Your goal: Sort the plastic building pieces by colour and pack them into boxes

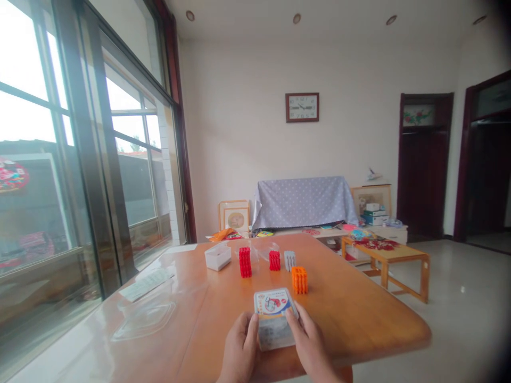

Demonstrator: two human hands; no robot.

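Note:
Between my two hands is a clear plastic box [277, 335] with a printed label on its upper part, held over the near edge of the wooden table. My left hand [240, 340] grips its left side, the thumb along the edge. On the right side, my right hand [307, 335] closes round it with the thumb on the front. Just beyond stands an orange stack of small plastic pieces [299, 280]. Farther back are a taller red stack [245, 262], a shorter red stack [274, 260] and a light grey stack [289, 260]. What the box contains is unclear.
A white open box [218, 257] stands at the table's back left. Clear plastic lids [143, 320] and a printed sheet [147, 284] lie on the left side, by the window. Clear plastic wrapping lies behind the stacks. A low wooden table [403, 256] stands to the right.

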